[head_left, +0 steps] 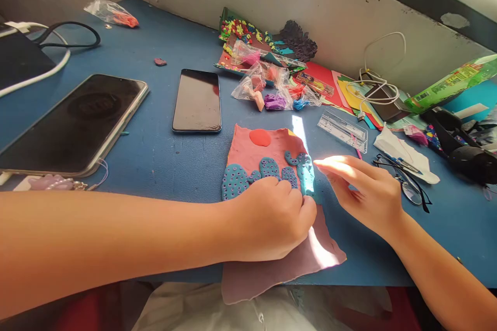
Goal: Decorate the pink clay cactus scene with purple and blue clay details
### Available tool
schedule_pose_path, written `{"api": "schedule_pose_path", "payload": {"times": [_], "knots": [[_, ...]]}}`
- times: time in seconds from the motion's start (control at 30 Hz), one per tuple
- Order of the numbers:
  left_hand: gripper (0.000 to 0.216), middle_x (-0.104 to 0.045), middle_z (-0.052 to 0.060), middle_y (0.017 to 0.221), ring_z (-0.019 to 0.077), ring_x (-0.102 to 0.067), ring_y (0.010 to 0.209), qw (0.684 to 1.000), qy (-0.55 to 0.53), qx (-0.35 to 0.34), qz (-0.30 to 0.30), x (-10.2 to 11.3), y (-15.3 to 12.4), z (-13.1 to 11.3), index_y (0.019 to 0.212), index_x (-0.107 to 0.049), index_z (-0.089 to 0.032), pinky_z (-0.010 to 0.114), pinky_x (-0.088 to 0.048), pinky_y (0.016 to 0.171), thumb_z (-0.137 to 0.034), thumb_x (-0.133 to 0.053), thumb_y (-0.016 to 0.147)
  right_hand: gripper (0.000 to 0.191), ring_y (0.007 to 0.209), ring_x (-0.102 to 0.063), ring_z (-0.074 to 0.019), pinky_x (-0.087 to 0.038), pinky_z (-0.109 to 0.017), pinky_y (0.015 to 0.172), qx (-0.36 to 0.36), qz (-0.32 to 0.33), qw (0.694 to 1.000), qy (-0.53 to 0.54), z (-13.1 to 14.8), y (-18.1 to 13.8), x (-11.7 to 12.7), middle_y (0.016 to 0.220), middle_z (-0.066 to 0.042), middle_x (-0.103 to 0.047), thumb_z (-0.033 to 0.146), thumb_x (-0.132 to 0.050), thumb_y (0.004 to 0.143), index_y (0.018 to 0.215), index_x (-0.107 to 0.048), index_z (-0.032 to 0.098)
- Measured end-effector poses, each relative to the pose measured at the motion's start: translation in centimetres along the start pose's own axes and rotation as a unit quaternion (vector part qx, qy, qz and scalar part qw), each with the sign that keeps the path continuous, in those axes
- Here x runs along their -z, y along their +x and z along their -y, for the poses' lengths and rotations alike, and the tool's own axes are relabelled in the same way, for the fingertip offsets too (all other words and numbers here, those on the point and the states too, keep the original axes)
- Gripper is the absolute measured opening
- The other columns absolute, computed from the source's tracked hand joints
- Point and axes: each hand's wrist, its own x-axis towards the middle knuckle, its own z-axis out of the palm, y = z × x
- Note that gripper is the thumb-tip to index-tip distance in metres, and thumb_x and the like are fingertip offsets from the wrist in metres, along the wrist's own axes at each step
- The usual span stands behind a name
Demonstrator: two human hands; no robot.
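A clay picture (252, 158) lies at the table's front edge, its pale mauve lower part (267, 279) overhanging slightly. On its pink upper part are a flat red clay disc (260, 138) and blue, dotted cactus shapes (235, 181). My left hand (272, 220) is closed over the middle of the picture, knuckles up. Its fingertips are hidden, so whatever they hold cannot be seen. Just beside the picture's right edge, near the tall cactus shape (305, 173), my right hand (361, 189) has thumb and fingers brought together. Anything between those fingertips is too small to make out.
Two phones (196, 101) (73, 121) lie left of and behind the picture. Bagged coloured clay (275, 101) sits at the back. To the right are a clear plastic case (343, 131), eyeglasses (411, 191), white paper (406, 155) and a coiled white cable (378, 90).
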Motion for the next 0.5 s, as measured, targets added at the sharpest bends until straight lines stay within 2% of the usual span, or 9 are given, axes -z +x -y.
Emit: {"api": "schedule_pose_path", "payload": {"times": [0.13,0.27,0.4,0.5], "knots": [[0.01,-0.05,0.001,0.054,0.014,-0.042,0.046,1.0,-0.003,0.005,-0.006,-0.16,-0.03,-0.06,0.073,-0.058,-0.013,0.028,-0.024,0.043,-0.015,-0.051,0.079,0.014,0.053,-0.056,-0.0079,-0.044,-0.019,0.046,-0.006,0.006,1.0,0.005,-0.04,0.13,0.01,0.072,0.002,-0.066,0.011,-0.058,0.087,0.089,-0.055,0.025],[0.011,-0.049,0.001,0.054,0.0139,-0.041,0.046,1.0,-0.004,0.003,-0.003,-0.22,-0.03,-0.09,0.071,-0.058,-0.014,0.028,-0.023,0.043,-0.015,-0.051,0.08,0.018,0.052,-0.048,-0.01,-0.039,-0.021,0.046,-0.027,0.049,0.998,0.042,0.06,0.27,0.21,0.064,0.0,-0.053,0.01,-0.043,0.091,0.078,-0.044,0.022],[0.013,-0.049,0.001,0.054,0.0143,-0.041,0.046,1.0,-0.011,-0.001,0.015,-0.15,0.02,-0.07,0.071,-0.057,-0.014,0.028,-0.022,0.042,-0.016,-0.049,0.081,0.01,0.056,-0.049,-0.0113,-0.041,-0.023,0.047,-0.042,0.102,0.992,0.06,-0.01,0.07,0.07,0.074,-0.003,-0.053,0.011,-0.041,0.09,0.088,-0.045,0.021],[0.013,-0.05,0.001,0.055,0.0155,-0.042,0.047,1.0,-0.014,0.005,0.026,-0.08,0.07,-0.09,0.073,-0.057,-0.014,0.029,-0.021,0.043,-0.016,-0.048,0.082,0.015,0.061,-0.056,-0.011,-0.042,-0.021,0.047,-0.013,0.092,0.995,0.033,-0.31,-0.29,-0.33,0.081,-0.003,-0.061,0.009,-0.049,0.087,0.097,-0.05,0.021]]}}
